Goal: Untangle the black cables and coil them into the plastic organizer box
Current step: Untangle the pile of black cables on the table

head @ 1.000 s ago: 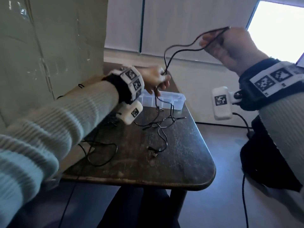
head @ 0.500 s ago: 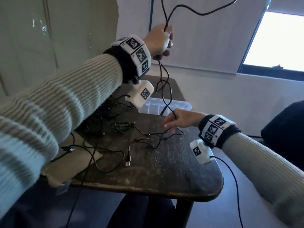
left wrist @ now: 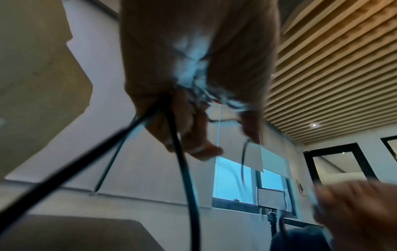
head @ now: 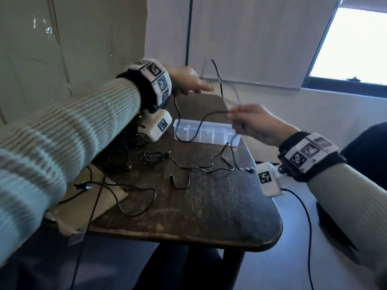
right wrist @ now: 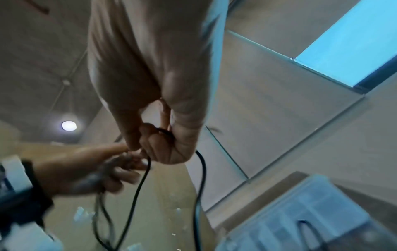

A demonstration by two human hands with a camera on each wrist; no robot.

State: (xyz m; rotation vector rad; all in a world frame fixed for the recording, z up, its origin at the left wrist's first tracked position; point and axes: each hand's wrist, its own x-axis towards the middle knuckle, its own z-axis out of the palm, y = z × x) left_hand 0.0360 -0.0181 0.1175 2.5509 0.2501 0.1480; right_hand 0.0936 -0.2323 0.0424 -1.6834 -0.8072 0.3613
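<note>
The person is holding one black cable up in the air between both hands, above the far half of a dark wooden table. The left hand is raised over the far left part of the table; in the left wrist view its lower fingers are curling round the cable where it runs down out of the palm, while in the head view the forefinger is pointing out towards the right. The right hand is pinching the same cable between thumb and curled fingers, with the wire dropping away on both sides of the grip. Between the two hands the cable is sagging in a loop that is hanging in front of the clear plastic box, which is sitting at the far edge of the table with its dividers showing; whether the loop is touching the box is hard to tell. More black cables are lying loose and crossing each other on the table, and one is trailing over a piece of brown cardboard at the near left edge. A large cardboard sheet is standing behind the left arm.
</note>
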